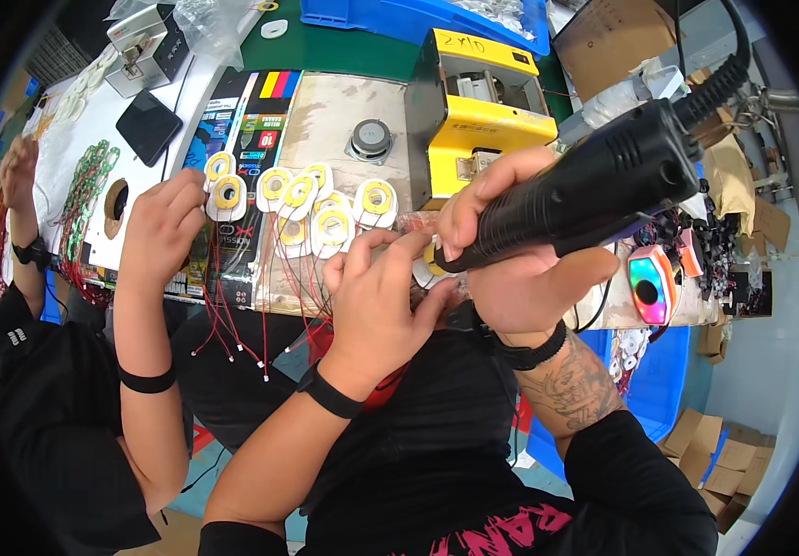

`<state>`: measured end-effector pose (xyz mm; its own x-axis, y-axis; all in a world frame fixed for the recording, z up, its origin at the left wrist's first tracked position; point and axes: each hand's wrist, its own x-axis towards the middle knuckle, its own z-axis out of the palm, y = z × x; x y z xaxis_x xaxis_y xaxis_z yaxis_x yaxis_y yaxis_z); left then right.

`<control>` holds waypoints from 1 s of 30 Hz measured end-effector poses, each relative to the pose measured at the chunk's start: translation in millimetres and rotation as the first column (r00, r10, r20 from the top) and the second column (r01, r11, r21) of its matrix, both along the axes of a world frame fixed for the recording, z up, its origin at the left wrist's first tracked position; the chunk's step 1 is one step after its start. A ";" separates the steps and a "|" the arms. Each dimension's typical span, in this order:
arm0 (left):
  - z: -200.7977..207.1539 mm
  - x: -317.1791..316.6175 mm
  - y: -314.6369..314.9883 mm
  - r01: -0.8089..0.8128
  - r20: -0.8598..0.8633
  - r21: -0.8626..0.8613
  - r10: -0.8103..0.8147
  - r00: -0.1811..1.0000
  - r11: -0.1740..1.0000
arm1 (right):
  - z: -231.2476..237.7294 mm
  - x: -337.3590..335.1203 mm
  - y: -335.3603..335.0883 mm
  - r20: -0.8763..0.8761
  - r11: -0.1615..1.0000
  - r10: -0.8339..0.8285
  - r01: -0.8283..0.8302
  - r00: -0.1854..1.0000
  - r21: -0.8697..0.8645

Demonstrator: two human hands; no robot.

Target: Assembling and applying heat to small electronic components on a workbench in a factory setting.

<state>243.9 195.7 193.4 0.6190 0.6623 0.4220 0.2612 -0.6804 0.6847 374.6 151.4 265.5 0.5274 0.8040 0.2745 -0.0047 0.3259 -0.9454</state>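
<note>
My right hand is wrapped round a thick black corded electric screwdriver, whose narrow end points left and down toward my left hand. The fingers of my left hand close on a white part with a yellow ring, mostly hidden under the fingers and the tool. Left of my left hand, several similar white parts with yellow rings lie in a cluster, with thin red and dark wires hanging over the table edge. A small round black speaker sits beyond them.
A yellow and black box-shaped machine stands behind my hands. At right, a device with a rainbow-lit panel is near a blue bin. A co-worker's hand reaches the parts from the left. A black phone lies farther left.
</note>
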 end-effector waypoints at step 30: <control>18.1 -8.7 6.9 -0.008 0.101 0.162 -0.008 0.995 0.987 | 30.2 4.6 -10.4 -0.079 0.963 0.144 -0.121 0.986 0.240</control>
